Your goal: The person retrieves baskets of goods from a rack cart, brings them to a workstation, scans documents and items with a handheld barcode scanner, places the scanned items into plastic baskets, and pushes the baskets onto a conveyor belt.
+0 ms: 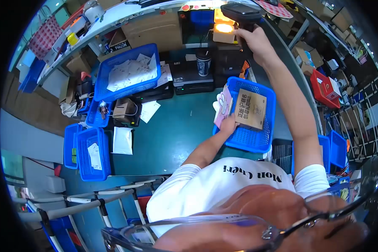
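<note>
At the top of the head view my right hand [256,42] is raised and wrapped round the handle of a black handheld barcode scanner [241,13]. A lit orange-and-white box [224,32] is just beside it. My left hand [228,126] is closed on the lower edge of a flat pink package [224,106], at the left side of a blue plastic basket [250,145]. Within the basket, right of that hand, lies a brown cardboard box [250,110] with dark printed characters.
A larger blue basket [128,50] full of white papers stands at the back left. Black printers [193,80] line the back, with a dark patterned cup [203,63] on one. A white packet [122,140] and small blue baskets [92,153] are at the left of the green table [176,126].
</note>
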A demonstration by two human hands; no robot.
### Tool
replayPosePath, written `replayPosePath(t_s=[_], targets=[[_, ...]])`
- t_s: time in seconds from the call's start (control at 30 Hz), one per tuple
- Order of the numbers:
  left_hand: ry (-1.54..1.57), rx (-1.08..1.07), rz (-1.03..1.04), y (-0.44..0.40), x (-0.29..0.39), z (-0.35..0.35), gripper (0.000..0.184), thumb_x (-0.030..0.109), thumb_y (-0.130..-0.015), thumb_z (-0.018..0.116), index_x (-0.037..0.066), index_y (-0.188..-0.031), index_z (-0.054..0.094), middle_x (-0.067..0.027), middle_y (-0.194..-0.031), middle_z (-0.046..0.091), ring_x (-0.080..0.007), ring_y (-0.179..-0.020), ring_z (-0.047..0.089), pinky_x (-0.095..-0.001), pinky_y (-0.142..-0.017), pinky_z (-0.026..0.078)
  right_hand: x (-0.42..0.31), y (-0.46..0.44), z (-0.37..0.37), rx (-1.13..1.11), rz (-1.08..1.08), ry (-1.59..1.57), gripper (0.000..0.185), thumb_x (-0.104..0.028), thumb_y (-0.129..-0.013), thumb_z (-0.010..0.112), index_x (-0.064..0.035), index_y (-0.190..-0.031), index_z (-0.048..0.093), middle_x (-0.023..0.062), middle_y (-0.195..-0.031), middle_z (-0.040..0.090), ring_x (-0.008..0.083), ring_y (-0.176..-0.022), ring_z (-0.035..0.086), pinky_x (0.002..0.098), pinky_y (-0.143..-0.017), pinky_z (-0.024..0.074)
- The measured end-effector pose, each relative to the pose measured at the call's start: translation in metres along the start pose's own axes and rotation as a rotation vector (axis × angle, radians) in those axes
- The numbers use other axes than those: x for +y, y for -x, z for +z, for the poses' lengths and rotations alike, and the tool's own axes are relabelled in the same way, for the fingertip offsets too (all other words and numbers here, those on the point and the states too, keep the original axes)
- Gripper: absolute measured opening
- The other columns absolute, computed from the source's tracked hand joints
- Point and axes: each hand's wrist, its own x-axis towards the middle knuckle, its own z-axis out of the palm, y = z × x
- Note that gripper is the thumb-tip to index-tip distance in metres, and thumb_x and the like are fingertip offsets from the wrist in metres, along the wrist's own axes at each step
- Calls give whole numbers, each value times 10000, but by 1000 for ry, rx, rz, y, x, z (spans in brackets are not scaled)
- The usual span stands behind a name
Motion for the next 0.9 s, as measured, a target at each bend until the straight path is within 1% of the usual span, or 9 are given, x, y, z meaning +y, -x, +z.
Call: replayPosePath(t_s=[0.17, 0.3, 0.33, 0.43, 0.53, 0.67, 0.77, 0.83, 0.9], targets=[[-27, 37, 41, 1, -1, 2, 474, 262, -751, 751, 28, -1053, 470, -194, -871, 654, -392, -821, 648, -488, -715, 516, 0, -1, 1, 24, -49, -8, 160, -144, -794, 641, -4, -796, 564, 41, -645, 570, 118, -600, 524, 273, -604, 413], [-5, 49, 71, 2, -2, 6, 485, 221, -756, 742, 34, -1089, 445, -190, -960, 622, -380, -872, 637, -479, -731, 520, -1, 3, 5, 60, -28, -87, 99, -78, -809, 639, -43, -862, 562, 7, -683, 538, 103, -609, 490, 258, -576, 400], [-1, 83, 104, 3, -2, 6, 490, 210, -757, 739, 35, -1099, 436, -187, -990, 609, -379, -890, 632, -477, -733, 521, -3, 9, 6, 53, -51, -139, 214, -89, -791, 654, -21, -947, 524, 21, -708, 552, 104, -581, 488, 267, -550, 393], [-38, 82, 138, 11, 1, 4, 477, 154, -765, 704, 26, -1132, 428, -187, -1052, 558, -387, -914, 622, -478, -742, 526, 9, 56, -3, 124, -82, -29, 257, -70, -763, 723, -22, -961, 565, 26, -778, 600, 101, -674, 551, 268, -642, 455], [-33, 58, 126, 10, 4, -4, 438, 54, -762, 621, 12, -1151, 424, -192, -1078, 518, -393, -902, 618, -490, -730, 535, 35, 138, -26, 295, -131, 288, 279, -53, -734, 739, -8, -984, 622, 49, -884, 663, 128, -793, 612, 282, -763, 490], [-22, 17, 143, 14, 3, -4, 425, 7, -751, 563, 13, -1152, 424, -185, -1056, 516, -408, -891, 610, -502, -725, 531, 116, 291, -111, 614, 197, 640, 378, -103, -694, 714, 1, -1044, 616, 155, -888, 672, 249, -839, 650, 362, -768, 494], [-55, 108, 150, 12, -2, 5, 389, 29, -774, 527, 6, -1148, 423, -229, -1069, 532, -443, -944, 581, -537, -788, 494, 144, 440, -171, 924, 338, 842, 436, -142, -792, 673, -32, -1206, 591, 161, -1147, 645, 276, -1092, 608, 366, -941, 439], [-24, -15, 132, 6, 2, 0, 342, 60, -800, 501, -13, -1132, 457, -289, -1071, 553, -475, -993, 546, -548, -836, 457, 151, 546, -209, 1097, 290, 925, 467, -223, -815, 666, -32, -1231, 577, 190, -1149, 640, 314, -1081, 612, 386, -917, 453], [-54, -43, 204, 4, -7, 9, 283, 76, -793, 515, -55, -1044, 504, -311, -1004, 567, -471, -988, 548, -524, -841, 455, 112, 629, -207, 1262, 586, 1166, 420, -237, -839, 624, -12, -1191, 580, 194, -1074, 662, 299, -985, 640, 388, -837, 475]])
